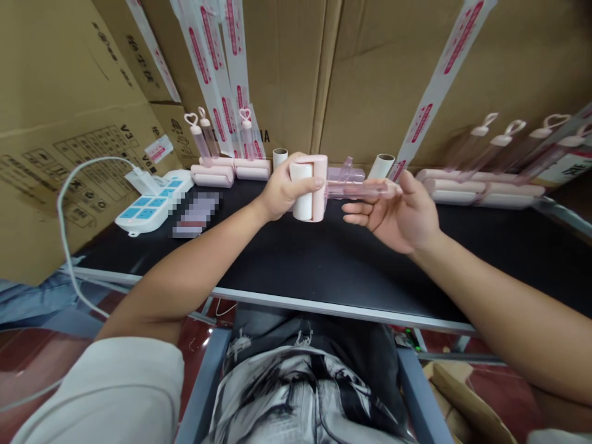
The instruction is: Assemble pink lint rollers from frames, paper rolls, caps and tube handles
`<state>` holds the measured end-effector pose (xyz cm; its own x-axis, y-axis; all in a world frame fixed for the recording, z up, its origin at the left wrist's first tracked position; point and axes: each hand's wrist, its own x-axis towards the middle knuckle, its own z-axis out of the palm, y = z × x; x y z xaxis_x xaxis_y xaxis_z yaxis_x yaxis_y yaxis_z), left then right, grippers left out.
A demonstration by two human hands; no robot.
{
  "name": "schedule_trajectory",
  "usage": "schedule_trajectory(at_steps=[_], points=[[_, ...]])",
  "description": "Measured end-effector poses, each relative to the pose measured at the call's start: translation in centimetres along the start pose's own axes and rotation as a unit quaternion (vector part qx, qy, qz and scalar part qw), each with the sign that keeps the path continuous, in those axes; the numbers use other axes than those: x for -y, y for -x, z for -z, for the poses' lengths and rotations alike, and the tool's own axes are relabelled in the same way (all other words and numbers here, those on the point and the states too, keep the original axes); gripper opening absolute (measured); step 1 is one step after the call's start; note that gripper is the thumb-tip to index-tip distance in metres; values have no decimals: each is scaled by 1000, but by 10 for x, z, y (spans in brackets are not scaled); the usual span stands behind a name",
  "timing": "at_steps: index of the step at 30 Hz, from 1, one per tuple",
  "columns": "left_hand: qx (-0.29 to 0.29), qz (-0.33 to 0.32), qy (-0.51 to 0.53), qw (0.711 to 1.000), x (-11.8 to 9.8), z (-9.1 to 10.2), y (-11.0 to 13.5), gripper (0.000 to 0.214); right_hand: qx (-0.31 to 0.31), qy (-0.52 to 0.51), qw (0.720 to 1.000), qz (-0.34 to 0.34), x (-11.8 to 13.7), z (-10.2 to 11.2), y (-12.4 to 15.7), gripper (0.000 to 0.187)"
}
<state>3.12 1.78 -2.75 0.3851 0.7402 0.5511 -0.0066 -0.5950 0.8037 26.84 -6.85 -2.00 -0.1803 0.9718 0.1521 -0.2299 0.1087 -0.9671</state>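
My left hand (283, 188) is closed round the pink cover and white roll of a lint roller (309, 188), held above the black table (296, 259). The roller's clear pink handle (361, 188) points right. My right hand (398, 213) is at the end of that handle, thumb on top and fingers partly spread beneath it. Behind the roller lies another clear pink part (345, 171) on the table.
Finished pink lint rollers stand at the back left (210, 166) and lie in a row at the back right (481, 188). Two white cardboard cores (382, 166) stand by the cardboard boxes. A white power strip (150, 206) with its cable lies at the left.
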Motion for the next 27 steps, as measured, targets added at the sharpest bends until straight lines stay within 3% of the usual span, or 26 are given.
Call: schedule_trajectory(at_steps=[4, 11, 14, 21, 25, 27], points=[[14, -1, 8, 1000, -9, 17, -2, 63, 31, 33, 999, -23, 1, 13, -4, 58], [28, -17, -48, 998, -19, 39, -5, 69, 149, 42, 977, -148, 5, 19, -5, 57], [24, -33, -92, 995, -18, 44, -7, 68, 143, 54, 975, -159, 5, 16, -4, 58], [-18, -7, -77, 997, -17, 36, -8, 68, 47, 142, 988, 27, -5, 2, 2, 49], [-27, -5, -40, 999, -17, 34, -11, 67, -50, 272, 947, 165, -7, 3, 7, 38], [-37, 0, -36, 999, -15, 38, -14, 65, -80, 331, 920, 193, -5, 12, 4, 32]])
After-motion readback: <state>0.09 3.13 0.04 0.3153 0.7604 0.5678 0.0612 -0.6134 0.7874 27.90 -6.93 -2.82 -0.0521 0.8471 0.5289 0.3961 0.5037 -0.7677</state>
